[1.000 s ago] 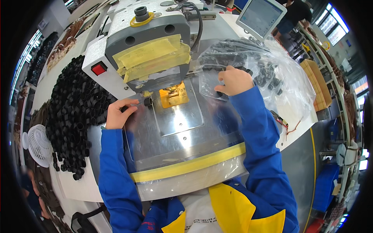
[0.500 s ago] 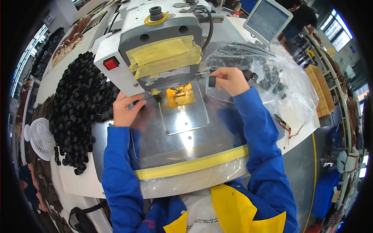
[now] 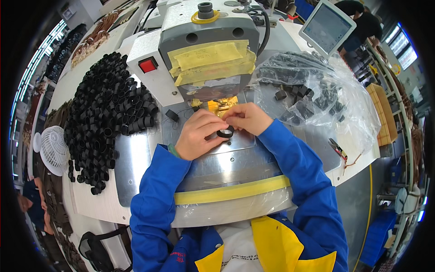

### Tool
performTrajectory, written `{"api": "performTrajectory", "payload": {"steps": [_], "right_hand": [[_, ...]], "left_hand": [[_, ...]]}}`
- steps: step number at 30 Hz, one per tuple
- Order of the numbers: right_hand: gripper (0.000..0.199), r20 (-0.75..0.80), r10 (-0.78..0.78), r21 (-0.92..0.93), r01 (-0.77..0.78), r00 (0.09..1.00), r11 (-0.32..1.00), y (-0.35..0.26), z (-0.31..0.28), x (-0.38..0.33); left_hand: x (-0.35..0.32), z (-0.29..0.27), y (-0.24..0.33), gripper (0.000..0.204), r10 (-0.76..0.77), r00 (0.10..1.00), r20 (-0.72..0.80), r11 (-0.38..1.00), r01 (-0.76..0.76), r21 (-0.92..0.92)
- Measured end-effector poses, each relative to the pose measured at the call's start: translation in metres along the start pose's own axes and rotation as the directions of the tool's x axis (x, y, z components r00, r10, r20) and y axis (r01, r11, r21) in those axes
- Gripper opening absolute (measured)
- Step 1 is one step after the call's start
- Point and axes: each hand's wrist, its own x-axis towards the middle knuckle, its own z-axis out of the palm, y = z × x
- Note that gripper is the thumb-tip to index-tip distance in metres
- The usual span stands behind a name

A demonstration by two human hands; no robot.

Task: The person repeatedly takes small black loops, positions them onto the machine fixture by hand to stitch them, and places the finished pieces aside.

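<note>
A small black band loop [image 3: 225, 132] is held just in front of the sewing machine's brass-coloured plate [image 3: 218, 107]. My left hand [image 3: 201, 133] is closed about it from the left, thumb below and fingers above. From the right, my right hand [image 3: 249, 119] pinches at its upper edge, its fingertips meeting those of the left; they partly cover the loop. Another black loop [image 3: 171, 115] lies alone on the metal bed, left of my left hand. The sewing machine's grey head [image 3: 208, 31], with yellow tape on its front, stands right behind both hands.
A large heap of black loops [image 3: 102, 122] covers the table at left, beside a white fan [image 3: 53, 150]. At right lies a clear plastic bag [image 3: 317, 90] with black loops, near thread snips [image 3: 337, 148]. A screen [image 3: 327, 28] stands behind. Yellow tape [image 3: 231, 190] edges the bed.
My right hand has brought a black loop leftward from beside the bag. My left hand has moved right to meet it; a loop now lies on the bed at left. The view has shifted slightly.
</note>
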Motion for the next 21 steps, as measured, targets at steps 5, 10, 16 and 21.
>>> {"api": "performTrajectory", "payload": {"steps": [5,10,16,21], "right_hand": [[0.016,-0.012,-0.116,-0.134,0.113,0.993,0.985,-0.003,-0.005,-0.001],[0.017,-0.223,-0.234,-0.296,0.163,0.946,0.941,0.005,-0.011,0.003],[0.018,-0.248,-0.465,-0.505,0.297,0.85,0.811,0.014,-0.01,0.009],[0.022,-0.137,-0.569,-0.641,0.365,0.811,0.675,0.021,-0.013,0.013]], "left_hand": [[-0.001,0.004,-0.006,0.027,0.061,0.995,0.076,0.959,-0.079,0.272],[-0.006,0.013,-0.033,0.017,-0.064,0.998,0.02,0.973,0.058,0.221],[-0.013,0.0,-0.056,0.022,-0.393,0.903,0.177,0.914,0.404,-0.034],[-0.007,-0.001,-0.057,0.011,-0.388,0.915,0.114,0.915,0.397,-0.076]]}}
